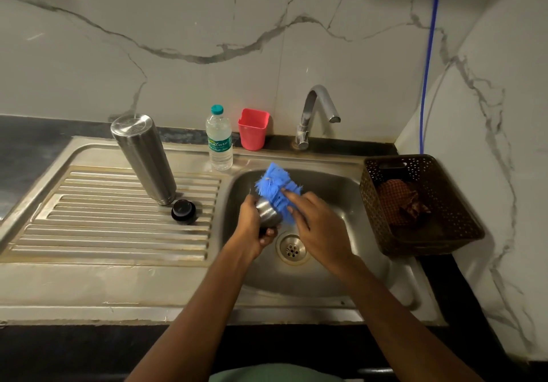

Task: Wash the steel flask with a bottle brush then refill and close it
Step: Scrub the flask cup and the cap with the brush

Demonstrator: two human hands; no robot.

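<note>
Dim, even light; wide-angle bending at edges; soft glare on steel.

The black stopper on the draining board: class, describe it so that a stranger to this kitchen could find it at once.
Start at the ribbed steel draining board, left of the sink bowl. A tall steel flask stands on it, and the stopper sits close by its foot, on the sink side. It is the only small, round, black thing there.

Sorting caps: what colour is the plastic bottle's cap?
Teal cap, best in the head view.
</note>
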